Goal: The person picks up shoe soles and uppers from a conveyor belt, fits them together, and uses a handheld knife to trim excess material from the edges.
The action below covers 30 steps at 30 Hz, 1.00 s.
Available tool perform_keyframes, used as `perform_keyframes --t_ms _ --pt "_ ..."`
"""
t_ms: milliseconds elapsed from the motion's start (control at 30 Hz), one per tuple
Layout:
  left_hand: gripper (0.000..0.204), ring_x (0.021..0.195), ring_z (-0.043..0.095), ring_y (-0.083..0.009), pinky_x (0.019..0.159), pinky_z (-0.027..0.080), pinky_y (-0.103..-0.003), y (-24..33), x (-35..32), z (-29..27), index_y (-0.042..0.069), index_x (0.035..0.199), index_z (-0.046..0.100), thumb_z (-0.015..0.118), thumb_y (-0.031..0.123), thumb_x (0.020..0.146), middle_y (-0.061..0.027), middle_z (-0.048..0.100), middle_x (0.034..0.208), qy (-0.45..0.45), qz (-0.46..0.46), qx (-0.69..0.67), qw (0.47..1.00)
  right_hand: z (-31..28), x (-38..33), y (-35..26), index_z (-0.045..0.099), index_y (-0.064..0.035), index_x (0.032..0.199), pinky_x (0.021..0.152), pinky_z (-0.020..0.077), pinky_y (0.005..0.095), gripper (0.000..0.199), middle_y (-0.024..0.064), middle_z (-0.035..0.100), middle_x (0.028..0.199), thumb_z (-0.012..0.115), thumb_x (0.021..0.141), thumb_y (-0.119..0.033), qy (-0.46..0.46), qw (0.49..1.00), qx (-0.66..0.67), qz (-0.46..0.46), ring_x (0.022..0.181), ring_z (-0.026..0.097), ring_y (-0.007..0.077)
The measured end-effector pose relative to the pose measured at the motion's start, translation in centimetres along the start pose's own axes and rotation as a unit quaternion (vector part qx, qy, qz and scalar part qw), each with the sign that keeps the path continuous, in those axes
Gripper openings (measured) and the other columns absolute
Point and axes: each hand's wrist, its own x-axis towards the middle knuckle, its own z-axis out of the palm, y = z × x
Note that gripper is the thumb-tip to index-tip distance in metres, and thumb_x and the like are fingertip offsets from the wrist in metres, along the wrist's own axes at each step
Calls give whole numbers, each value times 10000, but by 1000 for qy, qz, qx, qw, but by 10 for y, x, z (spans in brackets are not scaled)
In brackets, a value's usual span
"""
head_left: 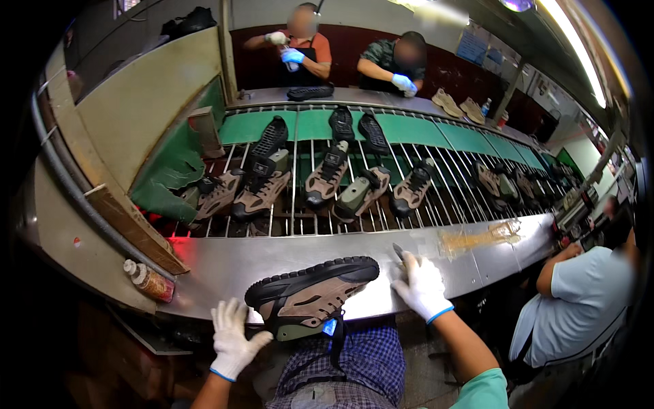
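Observation:
A brown and tan shoe [310, 294] with a thick black sole lies on its side at the near edge of the metal workbench [225, 266], its heel over my lap. My left hand [231, 339], in a white glove, hangs open just left of the shoe's heel, holding nothing. Right of the toe, my right hand [422, 286], also white-gloved, rests on the bench and grips a small dark tool [398, 252] whose tip sticks up.
A conveyor of metal rods [381, 170] behind the bench carries several similar shoes [327, 177] and loose black soles [340, 124]. A small bottle [148, 279] lies at the bench's left end. Glue stains [477, 238] mark the right. Two people work across the line; another person [579, 307] sits at my right.

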Motion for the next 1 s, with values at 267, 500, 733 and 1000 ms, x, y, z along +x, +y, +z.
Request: perform_keyframes --t_ms 267,500,733,1000 --pt "1106 1398 581 -356 1154 482 -446 88 65 -30 -89 1638 258 873 444 889 -292 556 1520 37 -27 -426 903 79 26 -83 383 -51 1571 1130 504 478 1080 268 567 1416 962 670 -196 137 955 259 -46 1312 590 436" --pt "913 1371 621 -427 1141 519 -466 200 113 -107 -34 1547 501 943 340 841 -281 583 1532 12 417 -378 826 105 40 -46 549 -15 1411 986 576 426 549 111 650 1261 666 1052 -413 95 542 833 -63 1112 663 243" --pt "693 1275 671 -390 1094 552 -440 86 111 -9 31 1495 573 820 300 906 -225 657 1426 -12 113 -226 967 -55 103 81 629 -37 1278 641 601 356 703 94 695 960 585 1038 -697 110 713 645 253 742 688 208" --pt "424 1138 727 -375 1000 588 -462 39 95 23 37 1210 739 824 256 857 -174 761 1209 127 63 -173 975 -10 -6 32 731 -83 1066 484 516 308 245 86 701 722 621 1043 -302 46 874 440 202 543 643 160"
